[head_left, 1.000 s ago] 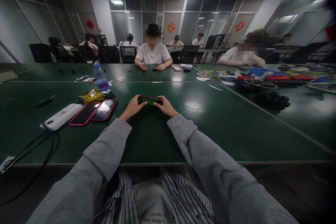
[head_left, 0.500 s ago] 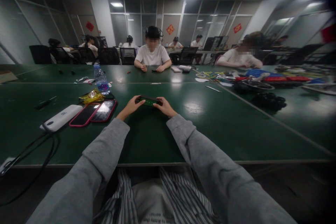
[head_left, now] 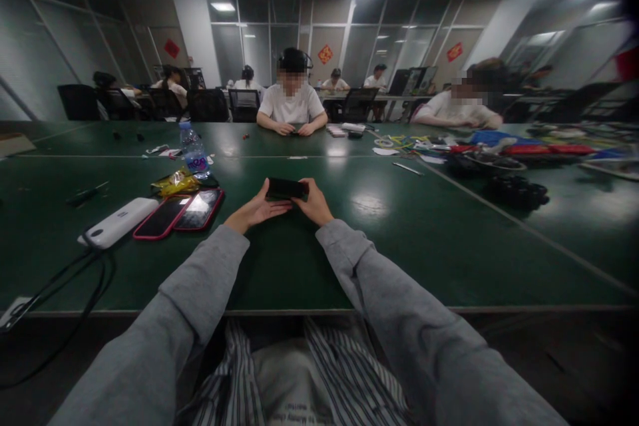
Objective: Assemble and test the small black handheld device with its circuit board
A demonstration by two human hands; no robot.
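Left to right, places relative to the black box.

Black cable: well left, nearer the wearer. Dark screwdriver: well left, about level with the box. White gadget: left and nearer, cable end against it. Two phones in pink-red cases, left phone and right phone: left of the box, side by side, screens up. Yellow packet: left, just beyond the phones. Water bottle: left and farther, upright with a slight tilt.

Left hand: at the box's left end, palm turned up, fingers stretched out along its near side, thumb up by the end. Hand is wide, not wrapped round it.

Box itself: between the hands, long side across, plain dark face showing. Can't tell if it touches the green table.

Right hand: pinches the box's right end, narrow grip.

Seated person: straight beyond the box. Silver pen: right and farther. Black bundle: far right.
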